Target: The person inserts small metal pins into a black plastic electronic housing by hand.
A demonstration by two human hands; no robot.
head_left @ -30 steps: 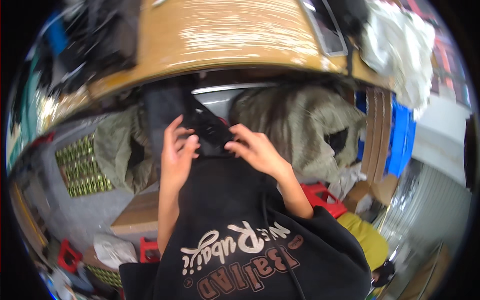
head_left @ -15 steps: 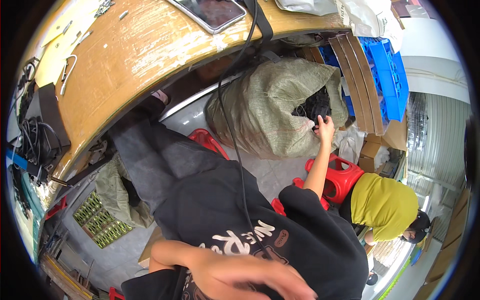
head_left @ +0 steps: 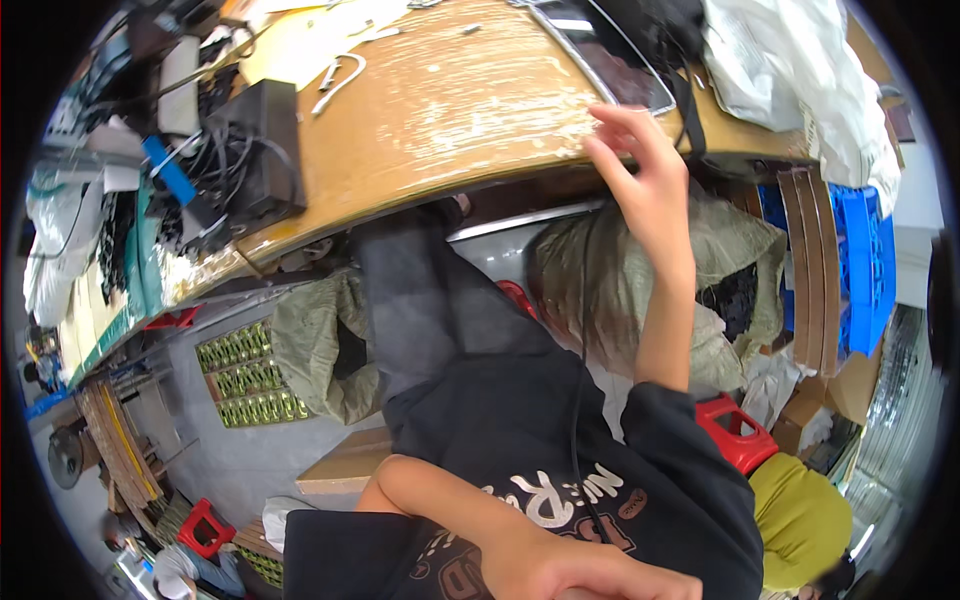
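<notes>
My right hand [head_left: 650, 170] is raised over the front edge of the wooden table [head_left: 440, 120], close to a tablet-like device [head_left: 610, 50] with a dark screen. Its thumb and fingers are curved and apart, and I see nothing between them. Behind that forearm stands a large greenish woven sack [head_left: 720, 235], with black material [head_left: 735, 300] showing in its opening. Across my black shirt lies my bent left arm. My left hand [head_left: 580, 565] is low in front of me with fingers stretched to the right, partly cut off by the lower edge.
A black cable [head_left: 580, 400] hangs down in front of me. Cables and a black box [head_left: 265, 150] crowd the table's left. Blue crates [head_left: 870, 270], a red stool [head_left: 735, 430] and a person in a yellow-green top [head_left: 800, 520] are at right. A smaller sack [head_left: 320, 340] lies on the floor.
My right hand has left the sack's opening and risen to the table edge. The view has turned, so the scene sits lower and further right. My left hand stays low before my body.
</notes>
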